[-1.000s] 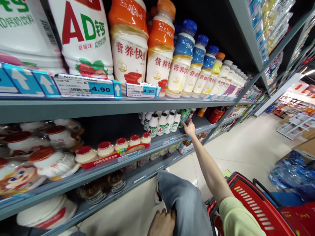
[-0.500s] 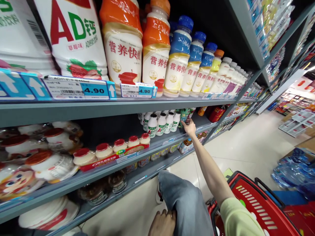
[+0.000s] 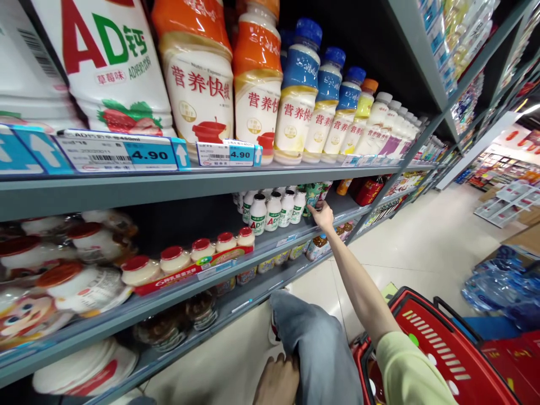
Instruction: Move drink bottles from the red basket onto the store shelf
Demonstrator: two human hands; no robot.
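Observation:
My right hand [image 3: 323, 217] reaches to the middle shelf [image 3: 295, 232], its fingers closed on a green printed drink package [image 3: 312, 196]. The thumb lies against the package's near side; the far fingers are partly hidden. Just left of it stand several small white bottles [image 3: 273, 212] with green and red AD labels and dark caps. Low in the view, my left hand [image 3: 277, 379] is curled beside my jeans-clad leg [image 3: 316, 343], back of the hand up. Its fingertips are hidden, so I cannot see whether anything is in them.
Large drink bottles [image 3: 198, 90] line the upper shelf above blue price tags [image 3: 230, 154]. A red-lidded bottle pack [image 3: 202, 253] sits left on the middle shelf. At my right stands a red shopping basket [image 3: 439, 337]. Blue-wrapped water bottles [image 3: 498, 287] lie farther right.
The view has shifted slightly, with the shelf goods a little farther left. My right hand stays at the green package, and my left hand is still beside my leg.

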